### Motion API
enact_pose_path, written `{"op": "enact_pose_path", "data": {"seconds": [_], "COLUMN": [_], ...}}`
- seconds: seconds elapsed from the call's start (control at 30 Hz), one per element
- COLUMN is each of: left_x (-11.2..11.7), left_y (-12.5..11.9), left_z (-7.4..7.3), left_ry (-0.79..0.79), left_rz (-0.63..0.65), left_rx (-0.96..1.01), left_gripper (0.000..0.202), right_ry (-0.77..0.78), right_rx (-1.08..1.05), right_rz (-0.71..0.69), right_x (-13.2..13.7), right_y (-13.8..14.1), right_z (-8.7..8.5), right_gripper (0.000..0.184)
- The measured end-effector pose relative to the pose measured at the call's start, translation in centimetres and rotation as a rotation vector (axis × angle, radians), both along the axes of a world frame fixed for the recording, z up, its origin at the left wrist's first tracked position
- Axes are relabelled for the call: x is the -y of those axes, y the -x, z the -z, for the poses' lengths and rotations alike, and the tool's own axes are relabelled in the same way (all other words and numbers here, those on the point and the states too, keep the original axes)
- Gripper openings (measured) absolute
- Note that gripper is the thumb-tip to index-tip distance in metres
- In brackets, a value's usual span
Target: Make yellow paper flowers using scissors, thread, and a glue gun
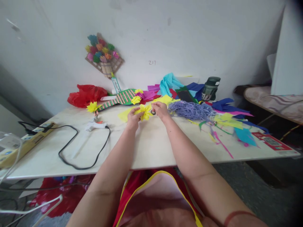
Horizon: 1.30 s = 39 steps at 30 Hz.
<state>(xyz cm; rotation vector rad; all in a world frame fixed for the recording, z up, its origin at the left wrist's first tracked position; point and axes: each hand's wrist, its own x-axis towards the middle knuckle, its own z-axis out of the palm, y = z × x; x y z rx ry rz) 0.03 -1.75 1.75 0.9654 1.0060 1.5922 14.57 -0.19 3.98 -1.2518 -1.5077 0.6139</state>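
Note:
My left hand (pixel 133 116) and my right hand (pixel 161 110) meet over the middle of the white table (pixel 151 148), both pinched on a yellow paper flower (pixel 145 112) held between them. A small dark ring-like thing (pixel 153 112) shows beside my right fingers; I cannot make out what it is. A yellow paper sheet (pixel 125 115) lies flat just behind my hands.
A white glue gun (pixel 94 125) with a black cord (pixel 78 157) lies left, near a power strip (pixel 23 138). More paper flowers (pixel 92 107), a striped paper piece (pixel 120 98), a red bag (pixel 86 94), purple yarn (pixel 190 110), coloured paper scraps (pixel 227 121) and a dark green bottle (pixel 210 88) crowd the back and right.

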Motion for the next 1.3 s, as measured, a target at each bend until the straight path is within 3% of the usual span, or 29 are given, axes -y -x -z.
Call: {"op": "enact_pose_path", "data": {"seconds": [0.17, 0.4, 0.63, 0.97, 1.1, 1.23, 1.3], "left_x": [0.2, 0.0, -0.1, 0.2, -0.2, -0.6, -0.7], "left_y": [0.3, 0.4, 0.4, 0.3, 0.8, 1.4, 1.5], "left_z": [-0.2, 0.1, 0.1, -0.1, -0.1, -0.1, -0.1], "left_ry": [-0.022, -0.044, -0.034, -0.053, -0.037, -0.025, -0.019], "left_rz": [0.015, -0.009, -0.013, 0.050, -0.002, -0.084, -0.103], "left_rx": [0.045, 0.038, 0.018, -0.031, -0.018, 0.036, 0.042], "left_gripper": [0.069, 0.079, 0.086, 0.083, 0.073, 0.069, 0.067], "right_ry": [0.050, 0.213, 0.283, 0.296, 0.258, 0.197, 0.202], "right_rx": [-0.122, -0.194, -0.163, -0.236, -0.258, 0.057, 0.245], "right_rz": [0.055, -0.172, -0.272, -0.112, 0.077, 0.342, 0.397], "right_x": [-0.2, 0.6, 0.8, 0.8, -0.3, -0.8, -0.6], "right_y": [-0.2, 0.1, 0.4, 0.9, -0.5, -2.5, -3.1], "right_z": [0.2, -0.1, 0.0, -0.1, -0.1, 0.1, 0.1], "right_gripper": [0.017, 0.015, 0.027, 0.020, 0.021, 0.023, 0.021]}}
